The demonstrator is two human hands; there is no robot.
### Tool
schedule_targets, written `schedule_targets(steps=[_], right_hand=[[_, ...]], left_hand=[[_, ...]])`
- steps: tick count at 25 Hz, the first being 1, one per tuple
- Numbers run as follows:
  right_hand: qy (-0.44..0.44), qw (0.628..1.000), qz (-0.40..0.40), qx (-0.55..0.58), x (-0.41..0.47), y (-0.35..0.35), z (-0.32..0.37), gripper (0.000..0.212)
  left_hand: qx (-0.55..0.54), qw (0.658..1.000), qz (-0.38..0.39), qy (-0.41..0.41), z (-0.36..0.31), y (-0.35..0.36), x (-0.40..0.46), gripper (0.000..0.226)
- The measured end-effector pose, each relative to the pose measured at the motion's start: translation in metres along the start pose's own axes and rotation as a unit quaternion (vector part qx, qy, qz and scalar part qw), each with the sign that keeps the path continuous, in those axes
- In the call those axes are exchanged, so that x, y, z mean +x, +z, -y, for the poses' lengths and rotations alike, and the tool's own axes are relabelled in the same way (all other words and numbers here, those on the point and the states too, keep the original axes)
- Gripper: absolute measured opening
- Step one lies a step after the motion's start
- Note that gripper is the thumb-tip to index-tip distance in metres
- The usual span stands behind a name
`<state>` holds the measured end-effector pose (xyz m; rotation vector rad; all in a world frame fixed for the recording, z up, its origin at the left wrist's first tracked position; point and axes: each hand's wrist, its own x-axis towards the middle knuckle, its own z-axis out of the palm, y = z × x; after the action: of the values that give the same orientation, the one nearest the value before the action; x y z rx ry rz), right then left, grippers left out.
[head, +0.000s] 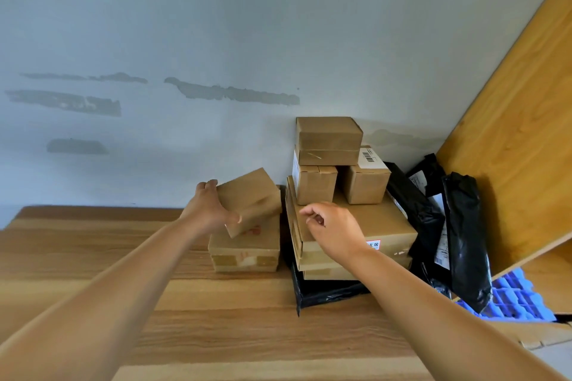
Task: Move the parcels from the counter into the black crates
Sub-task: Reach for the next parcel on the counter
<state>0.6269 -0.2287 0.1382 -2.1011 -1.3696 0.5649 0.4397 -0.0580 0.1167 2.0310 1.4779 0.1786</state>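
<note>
Cardboard parcel point(250, 199), tilted, gripped by left hand point(206, 210); right hand point(334, 232) loosely curled, empty.

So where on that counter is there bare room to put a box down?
Free: the wooden counter left of the low box, and its near strip in front of the black bag. Crowded: the right corner, with stacked cardboard boxes and black bags against the wooden panel.

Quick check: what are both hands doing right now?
Left hand: grips a tilted box.
Right hand: holds nothing, fingers loosely curled, over the big box.
</note>
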Motion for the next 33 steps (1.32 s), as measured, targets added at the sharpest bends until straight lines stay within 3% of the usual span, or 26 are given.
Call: schedule_targets(steps=[6, 11, 14, 18, 21, 24, 29, 33], right_hand=[[0.063, 0.974, -0.048, 0.211, 0.011, 0.001, 0.063, 0.035], [0.045, 0.968, -0.064, 0.238, 0.007, -0.002, 0.118, 0.038], [0.028, 0.967, -0.052, 0.246, -0.001, -0.003, 0.142, 0.027], [-0.001, 0.962, -0.069, 0.266, -0.011, -0.003, 0.161, 0.021], [-0.023, 0.957, -0.081, 0.278, -0.018, -0.004, 0.172, 0.02], [-0.037, 0.956, -0.091, 0.277, -0.022, -0.005, 0.177, 0.019], [-0.034, 0.953, -0.098, 0.286, -0.024, -0.012, 0.179, 0.026], [-0.012, 0.93, -0.094, 0.355, -0.027, -0.018, 0.184, 0.015]], left_hand=[[-0.075, 0.99, -0.038, 0.116, -0.006, -0.079, -0.041, 0.098], [-0.03, 0.98, -0.089, 0.178, -0.004, -0.124, -0.082, 0.097], [-0.04, 0.975, -0.104, 0.19, 0.001, -0.139, -0.098, 0.102], [-0.187, 0.96, -0.074, 0.193, 0.012, -0.154, -0.11, 0.11], [-0.317, 0.929, -0.061, 0.18, 0.017, -0.162, -0.122, 0.085], [-0.323, 0.918, -0.084, 0.213, 0.02, -0.165, -0.127, 0.041], [-0.314, 0.915, -0.129, 0.217, 0.023, -0.165, -0.125, 0.055], [-0.319, 0.909, -0.171, 0.205, 0.02, -0.163, -0.125, 0.06]])
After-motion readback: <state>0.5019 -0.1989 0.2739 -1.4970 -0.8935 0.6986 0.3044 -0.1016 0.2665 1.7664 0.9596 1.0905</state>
